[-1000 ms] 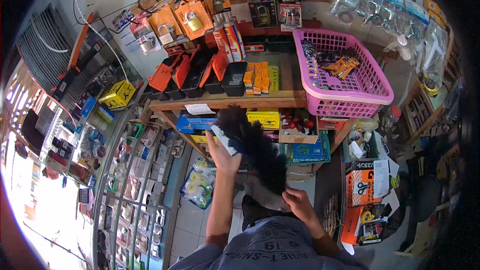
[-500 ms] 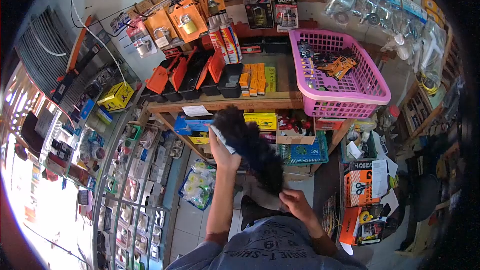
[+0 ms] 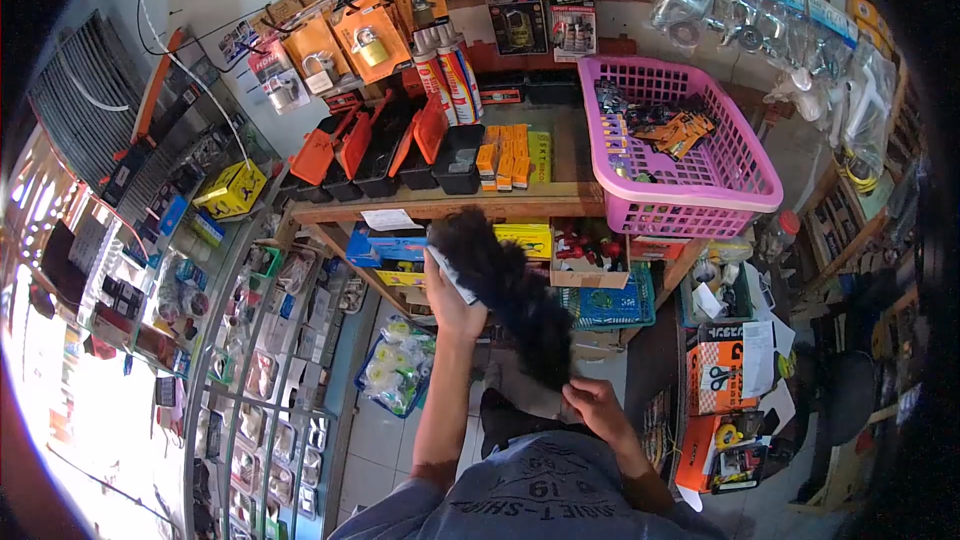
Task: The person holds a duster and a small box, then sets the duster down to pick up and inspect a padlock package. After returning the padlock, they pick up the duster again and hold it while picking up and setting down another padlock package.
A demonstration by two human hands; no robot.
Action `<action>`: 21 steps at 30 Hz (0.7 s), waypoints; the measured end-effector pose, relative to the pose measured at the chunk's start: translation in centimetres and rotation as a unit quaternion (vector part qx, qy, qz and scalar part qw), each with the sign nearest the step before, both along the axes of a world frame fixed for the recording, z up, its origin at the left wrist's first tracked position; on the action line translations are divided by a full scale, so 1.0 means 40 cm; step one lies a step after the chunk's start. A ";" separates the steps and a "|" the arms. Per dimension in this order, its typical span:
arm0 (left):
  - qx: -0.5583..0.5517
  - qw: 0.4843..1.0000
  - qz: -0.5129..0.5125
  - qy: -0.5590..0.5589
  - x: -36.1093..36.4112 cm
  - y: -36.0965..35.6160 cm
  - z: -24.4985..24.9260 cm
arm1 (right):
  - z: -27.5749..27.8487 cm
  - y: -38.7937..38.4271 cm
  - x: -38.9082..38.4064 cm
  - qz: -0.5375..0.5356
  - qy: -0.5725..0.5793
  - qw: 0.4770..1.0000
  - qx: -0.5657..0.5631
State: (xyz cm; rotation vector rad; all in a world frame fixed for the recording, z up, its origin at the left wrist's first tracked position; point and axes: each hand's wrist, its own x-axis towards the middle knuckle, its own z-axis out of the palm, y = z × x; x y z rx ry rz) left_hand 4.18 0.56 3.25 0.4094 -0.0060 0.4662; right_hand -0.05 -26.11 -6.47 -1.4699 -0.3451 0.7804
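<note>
A long, dark, fluffy duster [image 3: 510, 290] stretches diagonally between my two hands, below the wooden shelf. My left hand [image 3: 455, 305] is wrapped round a flat, pale object [image 3: 452, 275] that lies against the duster's upper left side. At the duster's lower end, my right hand [image 3: 592, 402] has its fingers closed together at the tip; whatever they pinch is too small to make out. Behind the duster's upper end are the shelf edge and some boxes.
A pink basket [image 3: 690, 200] with small packets stands on the wooden shelf [image 3: 450, 208], beside orange-lidded black bins [image 3: 375, 165]. Glass display shelves [image 3: 225, 340] are at the left. An orange box [image 3: 712, 380] stands at the right, and a basket of bagged items [image 3: 395, 375] is on the floor.
Both hands and the duster have shifted very slightly to the right. The view has moved a little.
</note>
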 end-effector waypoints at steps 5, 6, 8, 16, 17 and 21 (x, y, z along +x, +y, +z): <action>0.077 0.996 -0.022 -0.037 0.012 0.011 -0.028 | 0.014 0.000 -0.005 -0.014 -0.063 0.998 -0.001; -0.012 1.000 0.013 0.018 0.002 -0.007 0.009 | 0.001 -0.002 -0.004 0.001 -0.057 0.998 -0.002; -0.005 1.000 -0.005 0.002 0.004 0.011 -0.030 | -0.007 -0.010 0.001 0.018 -0.051 0.999 -0.004; 0.106 0.988 -0.066 -0.096 0.010 0.053 -0.112 | 0.024 -0.005 -0.007 0.044 0.037 0.998 0.011; 0.107 0.987 -0.065 -0.096 0.008 0.051 -0.100 | 0.009 -0.003 -0.005 0.045 0.037 0.998 0.012; 0.050 0.995 -0.067 -0.048 -0.010 0.024 -0.035 | -0.023 -0.011 0.001 0.014 -0.003 1.000 -0.008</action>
